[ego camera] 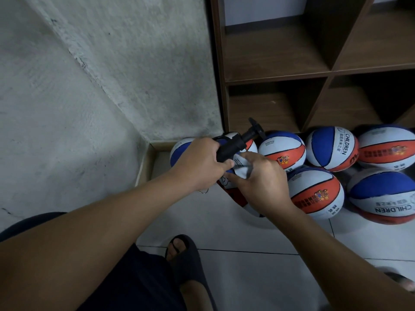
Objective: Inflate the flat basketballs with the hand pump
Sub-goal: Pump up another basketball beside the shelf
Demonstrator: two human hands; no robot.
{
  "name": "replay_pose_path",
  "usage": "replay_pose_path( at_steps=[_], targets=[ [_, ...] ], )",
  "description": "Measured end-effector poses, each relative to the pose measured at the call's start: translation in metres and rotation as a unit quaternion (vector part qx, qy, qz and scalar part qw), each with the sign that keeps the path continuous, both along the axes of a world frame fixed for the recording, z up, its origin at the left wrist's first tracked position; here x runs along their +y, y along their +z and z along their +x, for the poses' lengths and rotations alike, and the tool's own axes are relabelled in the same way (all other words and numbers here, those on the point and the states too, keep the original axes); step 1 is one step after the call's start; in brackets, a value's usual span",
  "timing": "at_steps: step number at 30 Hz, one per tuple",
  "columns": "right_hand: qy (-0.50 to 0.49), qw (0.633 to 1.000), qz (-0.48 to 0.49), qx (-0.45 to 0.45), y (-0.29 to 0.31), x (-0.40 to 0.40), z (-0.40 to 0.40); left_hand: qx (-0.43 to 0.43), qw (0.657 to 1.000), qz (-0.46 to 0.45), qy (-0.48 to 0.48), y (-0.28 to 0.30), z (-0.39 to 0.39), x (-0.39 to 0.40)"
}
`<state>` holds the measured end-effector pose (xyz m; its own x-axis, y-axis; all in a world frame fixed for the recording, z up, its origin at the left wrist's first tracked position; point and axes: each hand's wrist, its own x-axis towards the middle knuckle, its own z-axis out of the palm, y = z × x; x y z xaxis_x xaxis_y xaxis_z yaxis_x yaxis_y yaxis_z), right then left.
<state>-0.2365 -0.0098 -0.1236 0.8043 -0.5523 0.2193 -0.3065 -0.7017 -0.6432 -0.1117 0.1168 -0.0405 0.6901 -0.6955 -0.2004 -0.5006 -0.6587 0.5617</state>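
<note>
Left hand point(199, 163) grips hand pump point(233, 145); right hand point(261, 178) pinches flat basketball point(241, 169). Risk: angled needle could bend at valve.

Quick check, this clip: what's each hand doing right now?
Left hand: fingers curled round the black hand pump, gripping its barrel.
Right hand: holding the flat basketball under the pump.

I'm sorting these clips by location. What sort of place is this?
Probably a sports-equipment storeroom: a rough plaster wall, bare wooden cubby shelves, and many children's basketballs piled on the tiled floor.
</note>
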Motion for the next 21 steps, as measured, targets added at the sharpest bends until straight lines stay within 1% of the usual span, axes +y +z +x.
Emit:
replay_pose_path(
  at_steps=[3,5,9,13,14,16,17,18,20,21],
  targets=[
    [-0.002,1.000,-0.005,0.003,0.000,0.004,-0.002,0.071,0.997,-0.003,0.007,0.003,0.001,0.002],
    [-0.008,1.000,0.010,-0.004,0.000,0.008,-0.002,0.090,0.996,-0.001,0.008,0.007,0.002,0.003],
    [-0.001,0.999,0.037,-0.022,0.002,0.010,0.000,0.087,0.996,-0.012,0.026,0.013,0.015,0.003],
    [0.017,0.999,0.050,-0.003,0.001,0.005,-0.001,0.108,0.994,0.001,0.023,0.010,0.021,0.008],
    [0.019,0.998,0.055,0.002,0.000,0.003,-0.002,0.100,0.995,-0.004,0.024,0.010,0.022,0.009],
    [0.023,0.998,0.062,0.009,-0.004,0.001,-0.002,0.055,0.998,-0.021,0.020,0.010,0.028,0.012],
    [0.025,0.998,0.059,0.010,-0.005,-0.001,-0.002,0.045,0.998,-0.034,0.014,0.010,0.032,0.014],
    [0.028,0.998,0.056,0.010,-0.006,-0.003,-0.002,0.054,0.998,-0.044,-0.004,0.011,0.035,0.015],
    [0.037,0.997,0.071,0.006,-0.007,-0.007,-0.002,0.066,0.996,-0.031,-0.058,0.006,0.040,0.018],
    [0.042,0.995,0.086,0.004,-0.006,-0.010,-0.002,0.056,0.995,-0.021,-0.074,0.002,0.040,0.018]
  ],
)
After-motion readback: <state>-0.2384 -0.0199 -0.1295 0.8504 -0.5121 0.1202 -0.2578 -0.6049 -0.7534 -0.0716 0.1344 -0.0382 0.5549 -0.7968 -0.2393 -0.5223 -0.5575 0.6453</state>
